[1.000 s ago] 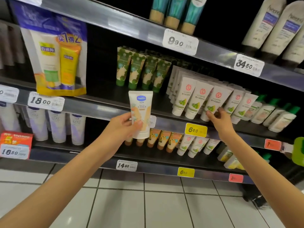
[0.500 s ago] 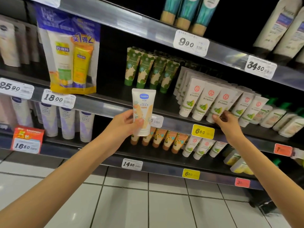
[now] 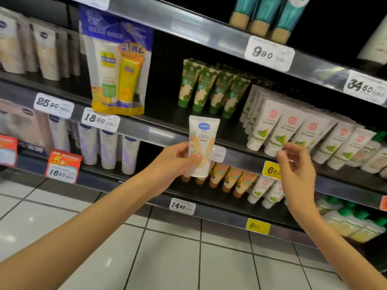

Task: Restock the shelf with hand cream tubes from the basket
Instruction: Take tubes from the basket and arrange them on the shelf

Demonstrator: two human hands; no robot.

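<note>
Grasps white orange-printed plastic tube [image 3: 202, 143], cap down, in left grip [image 3: 178, 159]; holds right grip [image 3: 297, 168] released, empty, beside it, before grey metal shelf [image 3: 163, 132].

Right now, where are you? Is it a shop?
Most likely a shop's skin-care aisle: metal shelves carry rows of cream tubes, price tags line the shelf edges, and the left hand holds a white tube up in front of them.
</note>
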